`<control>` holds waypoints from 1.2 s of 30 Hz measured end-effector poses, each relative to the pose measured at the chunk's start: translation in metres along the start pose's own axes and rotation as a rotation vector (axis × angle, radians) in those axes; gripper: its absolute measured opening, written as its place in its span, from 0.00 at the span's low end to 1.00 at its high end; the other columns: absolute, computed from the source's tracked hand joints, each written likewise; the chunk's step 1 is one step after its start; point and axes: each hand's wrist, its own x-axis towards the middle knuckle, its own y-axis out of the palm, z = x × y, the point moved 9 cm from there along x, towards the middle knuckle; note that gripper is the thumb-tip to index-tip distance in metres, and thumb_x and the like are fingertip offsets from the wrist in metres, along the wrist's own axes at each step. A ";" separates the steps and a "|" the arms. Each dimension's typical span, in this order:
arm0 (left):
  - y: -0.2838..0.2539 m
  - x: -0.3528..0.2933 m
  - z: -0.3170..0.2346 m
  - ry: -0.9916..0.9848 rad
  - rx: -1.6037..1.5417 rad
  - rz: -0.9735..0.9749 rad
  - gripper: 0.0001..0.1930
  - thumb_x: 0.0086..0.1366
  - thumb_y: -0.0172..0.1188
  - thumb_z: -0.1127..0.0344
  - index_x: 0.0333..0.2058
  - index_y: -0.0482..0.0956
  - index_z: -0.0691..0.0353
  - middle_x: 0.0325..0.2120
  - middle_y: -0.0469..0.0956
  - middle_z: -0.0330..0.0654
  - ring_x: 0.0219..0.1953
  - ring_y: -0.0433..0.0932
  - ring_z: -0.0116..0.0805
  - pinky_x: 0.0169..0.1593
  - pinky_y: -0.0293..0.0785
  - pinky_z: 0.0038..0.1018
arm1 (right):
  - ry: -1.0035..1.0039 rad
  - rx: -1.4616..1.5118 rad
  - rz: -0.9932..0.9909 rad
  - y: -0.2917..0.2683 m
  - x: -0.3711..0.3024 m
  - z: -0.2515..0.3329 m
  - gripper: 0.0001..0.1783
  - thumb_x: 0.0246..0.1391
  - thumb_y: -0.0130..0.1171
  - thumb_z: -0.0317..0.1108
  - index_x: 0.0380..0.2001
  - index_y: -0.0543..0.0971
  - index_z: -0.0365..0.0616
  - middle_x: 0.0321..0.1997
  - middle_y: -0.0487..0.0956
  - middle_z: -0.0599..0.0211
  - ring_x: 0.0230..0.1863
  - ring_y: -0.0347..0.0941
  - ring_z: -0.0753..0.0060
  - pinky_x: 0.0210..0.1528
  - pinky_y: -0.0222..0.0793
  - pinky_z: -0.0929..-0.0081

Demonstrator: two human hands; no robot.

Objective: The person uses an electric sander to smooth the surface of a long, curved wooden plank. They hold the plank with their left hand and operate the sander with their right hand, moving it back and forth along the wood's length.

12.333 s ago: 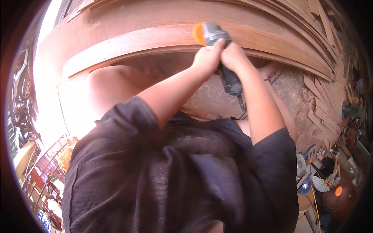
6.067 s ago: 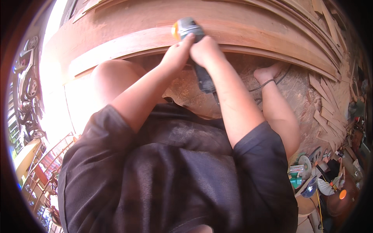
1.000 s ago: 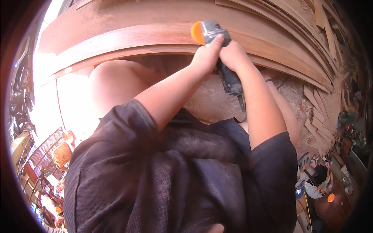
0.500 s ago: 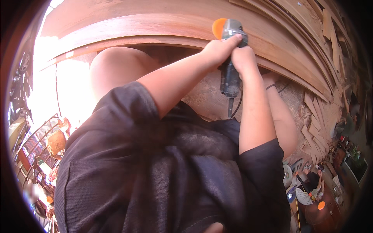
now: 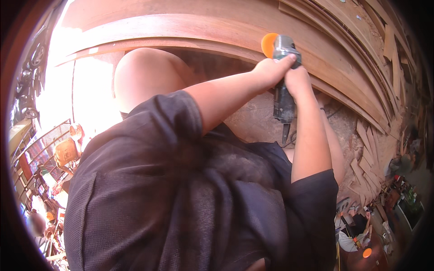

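Note:
Both my hands are closed round an angle grinder [image 5: 284, 106] with a dark body, a grey metal head and an orange disc [image 5: 270, 44]. My left hand [image 5: 273, 71] wraps the neck just behind the head, its thumb lying over the top. My right hand [image 5: 298, 82] grips the body right beside it, with its fingers partly hidden. The disc is over a long reddish-brown wooden board [image 5: 190, 30]; whether it touches the wood I cannot tell. From the grinder's rear end a cord sleeve [image 5: 285, 134] points back toward me.
More long planks [image 5: 343, 58] are stacked beyond, curving to the right. Wood offcuts [image 5: 365, 169] lie on the dusty floor at right. A wire rack [image 5: 43, 151] with odds and ends is at left. Another orange disc [image 5: 367, 253] lies among clutter at lower right.
The grinder, with both hands on it, has shifted right and a little nearer in the picture. The whole view has also shifted slightly. My grip looks the same.

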 end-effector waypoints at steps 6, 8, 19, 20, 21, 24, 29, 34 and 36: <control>0.069 0.009 -0.014 -0.124 0.178 0.135 0.50 0.69 0.58 0.26 0.66 0.75 0.75 0.60 0.80 0.61 0.60 0.82 0.55 0.55 0.84 0.52 | 0.223 0.570 -0.063 -0.025 -0.008 -0.074 0.32 0.64 0.71 0.52 0.54 0.86 0.32 0.47 0.88 0.57 0.46 0.84 0.65 0.47 0.77 0.68; 0.057 -0.003 -0.022 -0.123 0.220 0.180 0.51 0.69 0.58 0.25 0.67 0.73 0.74 0.62 0.79 0.60 0.62 0.81 0.56 0.56 0.83 0.54 | 0.176 0.565 -0.055 -0.014 -0.003 -0.070 0.32 0.64 0.72 0.52 0.54 0.86 0.31 0.47 0.88 0.55 0.46 0.85 0.65 0.47 0.77 0.69; -0.119 -0.100 0.004 -0.084 -0.332 -0.320 0.43 0.76 0.52 0.28 0.66 0.74 0.67 0.63 0.77 0.56 0.65 0.76 0.50 0.63 0.76 0.51 | -0.112 -0.089 0.235 0.081 -0.049 0.120 0.35 0.63 0.60 0.54 0.57 0.82 0.29 0.58 0.84 0.32 0.63 0.82 0.39 0.65 0.77 0.54; -0.118 -0.096 0.009 -0.054 -0.325 -0.309 0.43 0.76 0.52 0.29 0.65 0.75 0.68 0.62 0.78 0.55 0.64 0.76 0.49 0.62 0.76 0.49 | -0.126 -0.099 0.235 0.082 -0.048 0.117 0.36 0.62 0.60 0.54 0.58 0.82 0.30 0.59 0.83 0.32 0.64 0.81 0.40 0.65 0.77 0.54; -0.113 -0.089 0.013 -0.024 -0.315 -0.294 0.43 0.76 0.52 0.29 0.65 0.75 0.69 0.60 0.79 0.55 0.63 0.77 0.48 0.61 0.76 0.47 | -0.137 -0.107 0.232 0.081 -0.047 0.113 0.36 0.62 0.61 0.55 0.58 0.81 0.30 0.60 0.83 0.33 0.64 0.81 0.40 0.65 0.77 0.54; -0.064 -0.081 0.000 -0.002 -0.185 -0.273 0.44 0.77 0.53 0.30 0.62 0.78 0.74 0.53 0.82 0.54 0.52 0.80 0.41 0.58 0.76 0.38 | -0.061 -0.028 0.180 0.057 -0.035 0.062 0.35 0.63 0.61 0.56 0.56 0.83 0.31 0.56 0.85 0.32 0.62 0.82 0.39 0.62 0.77 0.54; 0.045 -0.019 0.021 -0.058 0.045 0.021 0.46 0.70 0.56 0.26 0.56 0.83 0.73 0.49 0.84 0.61 0.52 0.86 0.50 0.51 0.86 0.45 | 0.074 0.061 0.008 -0.006 -0.019 -0.066 0.40 0.62 0.64 0.61 0.55 0.83 0.28 0.54 0.85 0.32 0.61 0.83 0.39 0.61 0.78 0.53; 0.087 -0.004 0.008 -0.143 0.194 0.177 0.48 0.70 0.56 0.25 0.63 0.77 0.72 0.59 0.80 0.60 0.59 0.82 0.56 0.54 0.86 0.52 | 0.215 0.451 -0.071 -0.021 -0.020 -0.111 0.43 0.60 0.68 0.63 0.52 0.84 0.24 0.51 0.88 0.38 0.56 0.86 0.48 0.56 0.78 0.58; 0.066 -0.006 0.004 -0.115 0.185 0.138 0.49 0.70 0.56 0.24 0.65 0.76 0.71 0.60 0.80 0.59 0.60 0.82 0.56 0.55 0.85 0.53 | 0.158 0.299 -0.090 -0.016 -0.014 -0.090 0.42 0.60 0.69 0.62 0.51 0.85 0.24 0.50 0.88 0.37 0.55 0.87 0.46 0.55 0.78 0.58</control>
